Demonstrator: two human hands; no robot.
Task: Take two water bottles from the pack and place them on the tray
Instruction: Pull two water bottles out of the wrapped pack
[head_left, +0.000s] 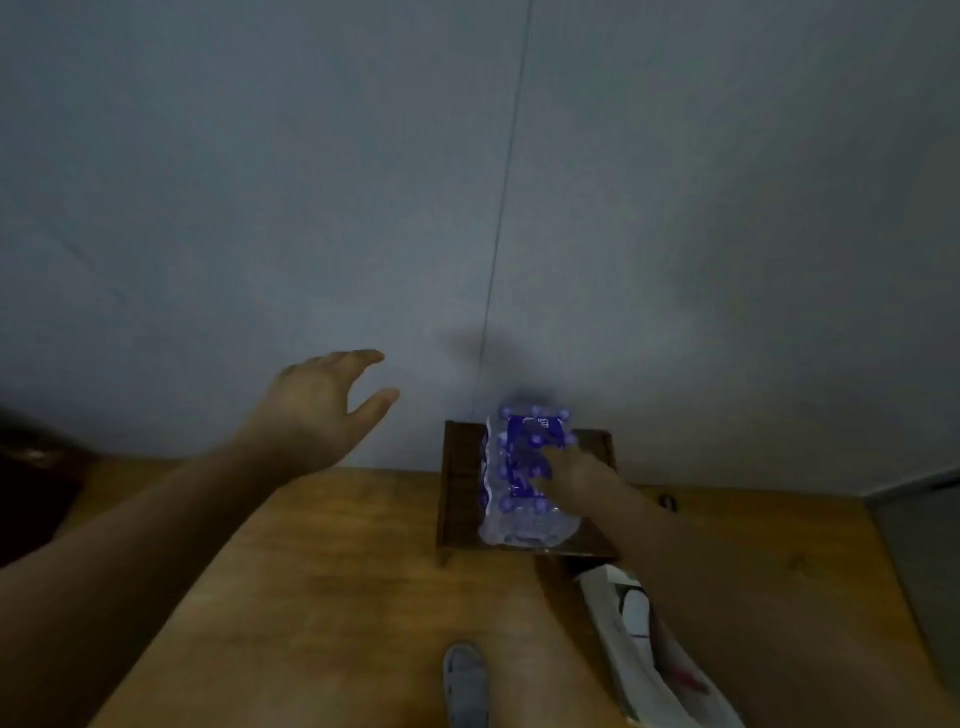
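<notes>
A shrink-wrapped pack of water bottles (519, 478) with blue caps and a blue label stands on a dark wooden tray-like stand (457, 499) against the wall. My right hand (566, 470) reaches down onto the top of the pack, its fingers pressed among the caps; whether it grips a bottle is blurred. My left hand (317, 405) hangs in the air to the left of the pack, well apart from it, fingers spread and curved, holding nothing.
A grey wall (467, 182) rises right behind the stand. The wooden floor (322, 571) lies below. A white plastic bag (639, 639) lies near my right forearm, my slippered foot (465, 680) shows at the bottom, and a dark object (31, 467) sits at far left.
</notes>
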